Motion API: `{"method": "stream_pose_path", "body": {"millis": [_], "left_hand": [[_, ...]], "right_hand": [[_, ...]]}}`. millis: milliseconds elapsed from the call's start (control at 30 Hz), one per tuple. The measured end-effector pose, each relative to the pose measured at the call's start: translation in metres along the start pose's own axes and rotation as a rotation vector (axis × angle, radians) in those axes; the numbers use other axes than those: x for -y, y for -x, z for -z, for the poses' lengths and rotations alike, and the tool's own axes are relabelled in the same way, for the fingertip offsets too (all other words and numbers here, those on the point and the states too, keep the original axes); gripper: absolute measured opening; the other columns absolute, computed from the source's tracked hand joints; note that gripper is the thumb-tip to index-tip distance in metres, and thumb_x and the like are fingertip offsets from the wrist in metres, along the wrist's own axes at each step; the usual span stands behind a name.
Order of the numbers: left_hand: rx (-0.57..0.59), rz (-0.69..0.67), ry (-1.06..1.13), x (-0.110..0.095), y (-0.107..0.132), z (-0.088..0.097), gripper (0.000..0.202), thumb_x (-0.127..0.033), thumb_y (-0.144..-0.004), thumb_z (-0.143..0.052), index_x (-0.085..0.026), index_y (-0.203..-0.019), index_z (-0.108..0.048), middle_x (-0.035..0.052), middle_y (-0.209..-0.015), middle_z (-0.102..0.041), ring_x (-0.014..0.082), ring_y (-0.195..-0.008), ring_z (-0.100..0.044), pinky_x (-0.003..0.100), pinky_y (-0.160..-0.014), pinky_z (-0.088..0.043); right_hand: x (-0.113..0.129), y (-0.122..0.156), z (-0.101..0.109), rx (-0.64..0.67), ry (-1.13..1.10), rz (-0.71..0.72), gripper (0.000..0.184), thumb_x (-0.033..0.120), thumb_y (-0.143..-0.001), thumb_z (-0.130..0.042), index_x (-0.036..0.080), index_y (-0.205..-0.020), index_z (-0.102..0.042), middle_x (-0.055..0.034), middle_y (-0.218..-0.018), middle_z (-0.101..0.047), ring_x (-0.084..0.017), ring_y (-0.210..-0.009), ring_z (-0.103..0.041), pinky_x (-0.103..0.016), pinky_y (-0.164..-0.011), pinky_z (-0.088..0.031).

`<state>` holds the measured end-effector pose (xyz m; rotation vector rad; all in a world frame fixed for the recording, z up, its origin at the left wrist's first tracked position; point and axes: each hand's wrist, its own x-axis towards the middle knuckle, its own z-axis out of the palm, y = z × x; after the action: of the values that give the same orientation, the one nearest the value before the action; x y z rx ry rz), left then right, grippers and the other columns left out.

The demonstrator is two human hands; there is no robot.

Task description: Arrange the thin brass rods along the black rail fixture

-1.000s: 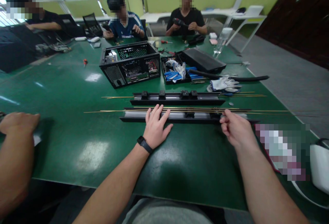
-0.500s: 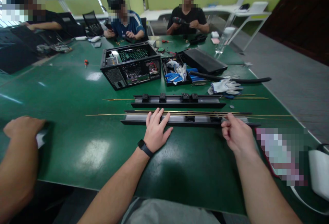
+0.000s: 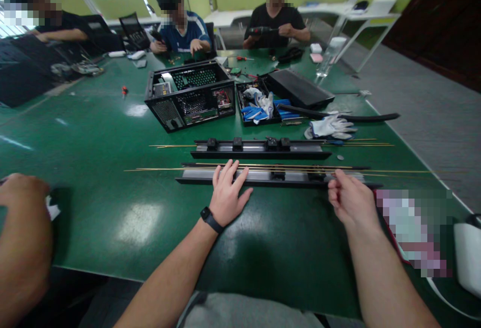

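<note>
My left hand (image 3: pixel 228 192), with a black watch at the wrist, lies flat with fingers spread on the near black rail (image 3: pixel 278 177) on the green table (image 3: pixel 112 137). My right hand (image 3: pixel 349 198) is closed in a pinch at the rail's right end, where thin brass rods (image 3: pixel 285 167) run along the top; what it pinches is too small to name. A second black rail (image 3: pixel 259 148) with several clips lies parallel just beyond.
An open black computer case (image 3: pixel 191 95) and a black tray (image 3: pixel 259 102) with blue and white gloves stand behind the rails. White gloves (image 3: pixel 329 126) and a black hose (image 3: pixel 345 115) lie at right. A co-worker's arm (image 3: pixel 22 237) rests at left. Three people sit across the table.
My right hand has shifted slightly right along the rail's end. The co-worker's hand at left has slid leftward. My left hand stays flat on the rail.
</note>
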<state>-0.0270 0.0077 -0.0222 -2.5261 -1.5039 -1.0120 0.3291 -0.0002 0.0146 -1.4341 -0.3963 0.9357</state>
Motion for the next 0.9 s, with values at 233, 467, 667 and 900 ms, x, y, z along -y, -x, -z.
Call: {"method": "stream_pose_path", "body": {"millis": [233, 467, 667, 900], "left_hand": [[0.017, 0.008, 0.009, 0.0004, 0.0001, -0.0011, 0.057, -0.030, -0.114, -0.078, -0.027, -0.171, -0.072, 0.0226, -0.183, -0.065, 0.0447, -0.178, -0.056, 0.076, -0.148, -0.036], [0.016, 0.009, 0.009, 0.0003, -0.0005, 0.0001, 0.058, -0.030, -0.113, -0.078, -0.028, -0.171, -0.073, 0.0217, -0.183, -0.066, 0.0441, -0.178, -0.056, 0.076, -0.149, -0.035], [0.011, 0.015, 0.004, 0.0009, -0.0008, 0.0000, 0.057, -0.029, -0.112, -0.080, -0.028, -0.169, -0.074, 0.0216, -0.182, -0.067, 0.0440, -0.177, -0.057, 0.076, -0.149, -0.034], [0.006, 0.022, 0.002, -0.0004, -0.0018, 0.0002, 0.058, -0.030, -0.112, -0.080, -0.028, -0.169, -0.074, 0.0216, -0.181, -0.068, 0.0440, -0.177, -0.058, 0.076, -0.149, -0.034]], "right_hand": [[0.0046, 0.0049, -0.0063, -0.040, 0.003, -0.014, 0.046, 0.054, -0.098, -0.100, 0.024, -0.091, -0.065, 0.0052, -0.065, -0.066, -0.008, -0.038, -0.048, -0.016, -0.029, -0.027], [0.0030, 0.0034, -0.0034, 0.055, 0.043, -0.029, 0.053, 0.057, -0.091, -0.106, 0.024, -0.091, -0.065, 0.0052, -0.067, -0.067, -0.007, -0.039, -0.048, -0.015, -0.030, -0.028], [0.0006, -0.0006, -0.0008, -0.025, 0.008, 0.003, 0.051, 0.056, -0.096, -0.102, 0.025, -0.090, -0.062, 0.0055, -0.066, -0.066, -0.008, -0.039, -0.049, -0.015, -0.029, -0.029], [-0.0009, -0.0005, -0.0018, 0.030, 0.007, 0.002, 0.052, 0.057, -0.093, -0.105, 0.025, -0.092, -0.065, 0.0049, -0.066, -0.066, -0.008, -0.037, -0.049, -0.015, -0.028, -0.026]]}}
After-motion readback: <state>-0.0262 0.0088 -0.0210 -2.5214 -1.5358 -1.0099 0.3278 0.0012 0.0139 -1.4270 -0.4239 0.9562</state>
